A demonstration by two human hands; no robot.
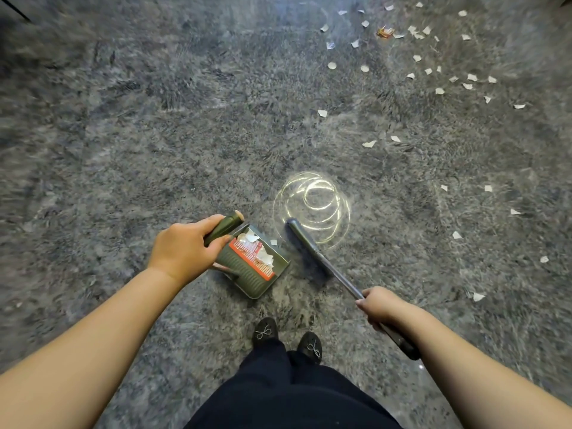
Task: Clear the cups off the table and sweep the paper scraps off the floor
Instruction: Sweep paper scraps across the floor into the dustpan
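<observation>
Paper scraps [439, 72]: most lie loose on the grey floor [123, 134], scattered from 12 to 3 o'clock of our feet, thickest at 1 to 2 o'clock and well apart from both hands. Some sit in the dustpan [253, 267], one scrap just beside its mouth. Our left hand [182, 249] is wrapped round the dustpan handle, keeping the pan low at 12 o'clock with its mouth toward the broom [312, 255], likely so the next stroke goes straight in. Our right hand [380, 308] is closed round the broom's shaft at 2 o'clock; its head is blurred, just beside the pan. Hands are apart, one tool each. No cups or table in view. We judge sweeping is partway, with the far cluster left.
</observation>
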